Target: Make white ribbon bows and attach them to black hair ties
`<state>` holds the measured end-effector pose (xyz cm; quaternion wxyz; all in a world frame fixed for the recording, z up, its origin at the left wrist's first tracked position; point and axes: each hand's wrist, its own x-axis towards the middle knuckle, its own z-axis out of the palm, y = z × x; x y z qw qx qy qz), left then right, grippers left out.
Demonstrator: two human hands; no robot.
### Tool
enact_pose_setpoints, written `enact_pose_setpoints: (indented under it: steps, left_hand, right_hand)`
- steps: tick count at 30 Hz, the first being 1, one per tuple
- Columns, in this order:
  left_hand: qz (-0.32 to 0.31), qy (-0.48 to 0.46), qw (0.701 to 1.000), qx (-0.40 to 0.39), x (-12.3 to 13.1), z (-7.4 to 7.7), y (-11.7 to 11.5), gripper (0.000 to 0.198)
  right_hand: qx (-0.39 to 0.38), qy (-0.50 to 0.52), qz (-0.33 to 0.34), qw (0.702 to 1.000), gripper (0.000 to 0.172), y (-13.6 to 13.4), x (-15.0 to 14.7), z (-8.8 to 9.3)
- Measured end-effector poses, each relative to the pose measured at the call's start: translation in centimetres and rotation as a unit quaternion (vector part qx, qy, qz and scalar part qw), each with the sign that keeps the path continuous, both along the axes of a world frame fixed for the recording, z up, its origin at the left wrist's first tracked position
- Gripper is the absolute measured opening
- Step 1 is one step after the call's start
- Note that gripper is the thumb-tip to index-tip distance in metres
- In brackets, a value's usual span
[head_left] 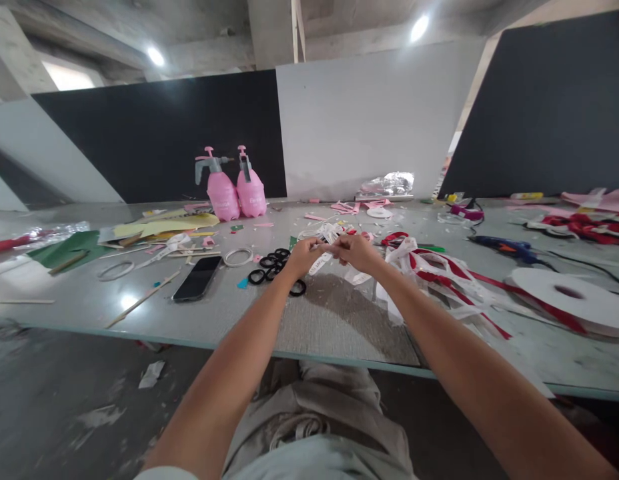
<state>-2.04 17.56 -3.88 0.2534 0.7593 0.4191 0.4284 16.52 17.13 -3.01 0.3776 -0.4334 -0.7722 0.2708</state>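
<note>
Over the middle of the table, my left hand (306, 256) and my right hand (356, 253) are close together, fingertips almost meeting. Both are closed in a pinch on a white ribbon (319, 263) with dark print, whose short end hangs between them. More crumpled white strips show just behind the fingers, and the exact grip is partly hidden. Several black rings (270, 265) lie beside my left hand, one of them under the wrist. To the right of my right hand is a tangle of red and white ribbons (442, 270).
A phone (198, 278) and a white hoop (238, 257) lie left. Two pink spray bottles (223, 193) stand behind. On the right are a white ribbon spool (572, 300) and a blue glue gun (509, 249) with its cord. Paper scraps and sticks litter the table (249, 320).
</note>
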Motion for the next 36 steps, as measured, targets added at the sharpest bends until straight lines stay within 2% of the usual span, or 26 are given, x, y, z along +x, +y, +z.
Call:
enact_pose_setpoints:
  steps: [4, 6, 9, 11, 13, 18, 23, 26, 31, 36]
  left_hand:
    - [-0.009, -0.008, 1.000, -0.022, 0.1, -0.2, 0.1, 0.041]
    - [0.000, -0.027, 1.000, -0.005, 0.1, -0.3, 0.2, 0.036]
    - [0.060, -0.051, 0.992, 0.097, -0.2, -0.1, 0.3, 0.029]
    - [0.099, -0.035, 0.979, 0.173, -0.4, 0.1, 0.2, 0.022]
    - [0.113, 0.003, 0.970, 0.217, -0.6, 0.3, -0.1, 0.015]
    - [0.087, 0.096, 0.968, 0.216, -0.3, 0.6, -1.0, 0.020]
    - [0.092, 0.118, 0.967, 0.207, -0.2, 0.6, -1.2, 0.027]
    - [0.096, 0.144, 0.961, 0.214, -0.3, 0.6, -1.2, 0.029]
    - [0.090, 0.207, 0.948, 0.222, -0.4, 0.8, -1.4, 0.026]
    - [0.107, 0.240, 0.932, 0.251, -0.2, 1.0, -1.7, 0.018]
  right_hand:
    - [-0.084, 0.070, 0.039, 0.993, 0.038, 0.0, 0.1, 0.0]
    - [-0.104, 0.100, 0.048, 0.988, 0.037, -0.2, 0.1, 0.0]
    - [-0.134, 0.134, 0.037, 0.981, 0.035, -0.4, 0.1, 0.1]
    - [-0.154, 0.151, 0.024, 0.976, 0.034, -0.5, 0.1, 0.2]
    - [-0.164, 0.163, 0.017, 0.973, 0.033, -0.5, 0.1, 0.3]
    - [-0.148, 0.158, 0.023, 0.976, 0.031, -0.4, 0.0, 0.2]
    - [-0.121, 0.131, 0.043, 0.983, 0.034, -0.6, 0.0, 0.3]
    - [-0.097, 0.081, 0.028, 0.992, 0.037, -0.7, 0.0, 0.4]
    - [-0.058, -0.007, 0.000, 0.998, 0.036, -0.4, 0.0, 0.3]
    - [-0.064, -0.010, -0.008, 0.998, 0.034, -0.2, 0.0, 0.1]
